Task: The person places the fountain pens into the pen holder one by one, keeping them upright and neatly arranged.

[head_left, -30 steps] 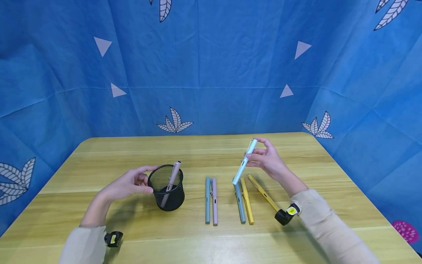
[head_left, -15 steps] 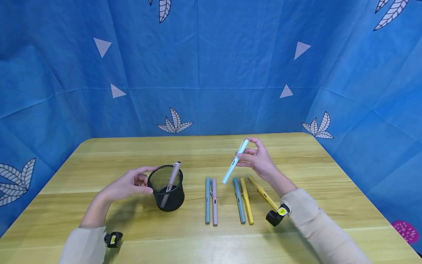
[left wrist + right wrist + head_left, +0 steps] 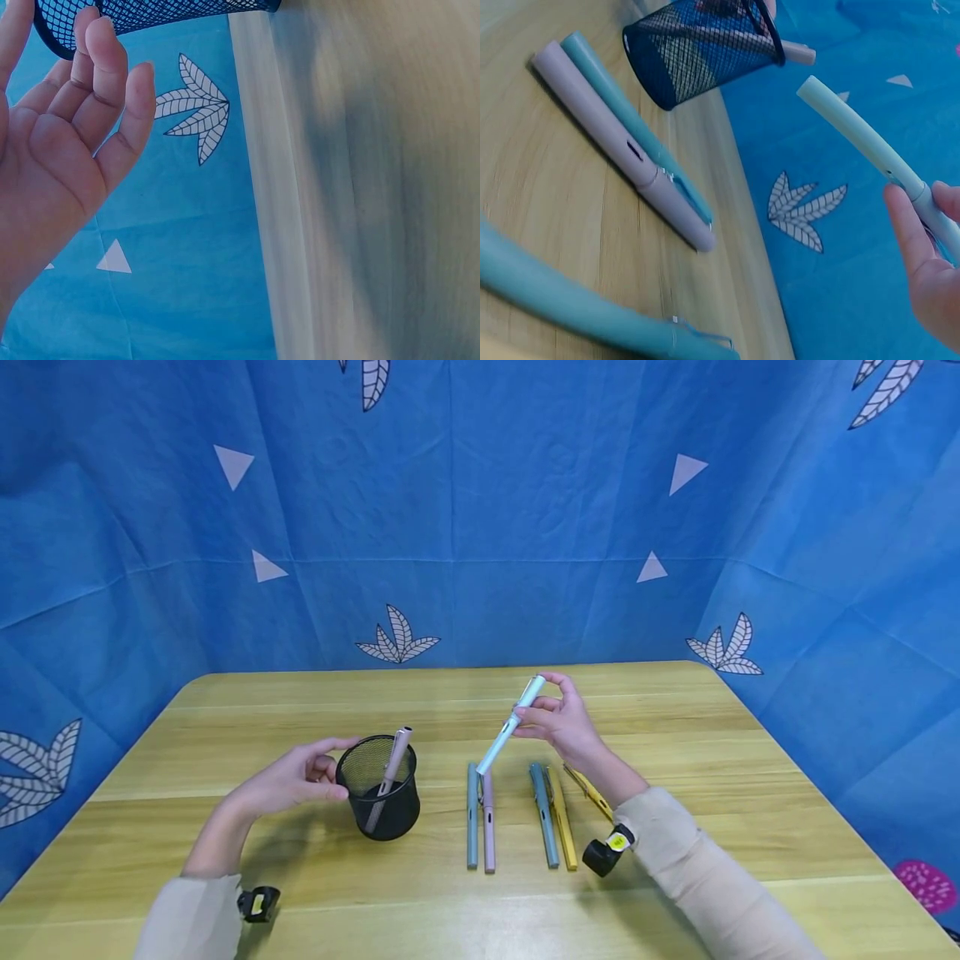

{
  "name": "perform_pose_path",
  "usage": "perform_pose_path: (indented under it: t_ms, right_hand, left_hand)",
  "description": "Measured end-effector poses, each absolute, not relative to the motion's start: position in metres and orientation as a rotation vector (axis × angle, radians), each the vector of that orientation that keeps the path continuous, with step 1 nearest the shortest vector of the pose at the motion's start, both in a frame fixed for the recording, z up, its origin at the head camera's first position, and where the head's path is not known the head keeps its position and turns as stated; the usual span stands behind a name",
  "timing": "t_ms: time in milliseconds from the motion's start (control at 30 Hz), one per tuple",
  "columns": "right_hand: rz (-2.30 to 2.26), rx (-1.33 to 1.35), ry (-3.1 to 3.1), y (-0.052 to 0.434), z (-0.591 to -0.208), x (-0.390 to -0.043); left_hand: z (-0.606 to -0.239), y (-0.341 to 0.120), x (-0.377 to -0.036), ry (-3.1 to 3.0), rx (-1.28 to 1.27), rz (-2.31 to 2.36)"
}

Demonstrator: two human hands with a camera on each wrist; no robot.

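My right hand [image 3: 558,720] pinches a pale blue pen [image 3: 512,726] by its upper part and holds it tilted in the air above the table; the right wrist view shows the same pale blue pen [image 3: 870,142] between the fingertips [image 3: 911,225]. My left hand [image 3: 300,772] is relaxed beside a black mesh pen cup [image 3: 377,787], fingers touching or almost touching its left side. A pink pen [image 3: 392,768] leans inside the cup. In the left wrist view the fingers [image 3: 101,82] lie against the mesh cup [image 3: 150,15].
On the wooden table [image 3: 450,902] lie a teal pen [image 3: 472,814] and a pink pen [image 3: 488,818] side by side, then a blue pen [image 3: 543,814], a yellow pen [image 3: 561,817] and another yellow pen [image 3: 588,789] partly under my right forearm. Blue patterned cloth surrounds the table.
My right hand has carried the pale blue pen leftwards, from above the blue and yellow pens to above the teal and pink pair. The left hand and cup have not moved.
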State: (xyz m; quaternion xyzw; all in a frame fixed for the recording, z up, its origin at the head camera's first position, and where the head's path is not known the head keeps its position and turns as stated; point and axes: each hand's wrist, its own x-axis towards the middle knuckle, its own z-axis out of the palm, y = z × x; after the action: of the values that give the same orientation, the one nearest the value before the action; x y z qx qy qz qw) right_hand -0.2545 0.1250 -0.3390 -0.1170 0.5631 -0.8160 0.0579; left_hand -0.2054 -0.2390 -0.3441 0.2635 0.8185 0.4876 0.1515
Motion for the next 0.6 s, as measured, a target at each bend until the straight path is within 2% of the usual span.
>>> perform_pose_path:
  t_ms: [600]
  right_hand:
    - [-2.536, -0.256, 1.679, 0.081, -0.34, -0.248]
  left_hand:
    - [-0.345, -0.239, -0.205, 2.341, 0.782, 1.406]
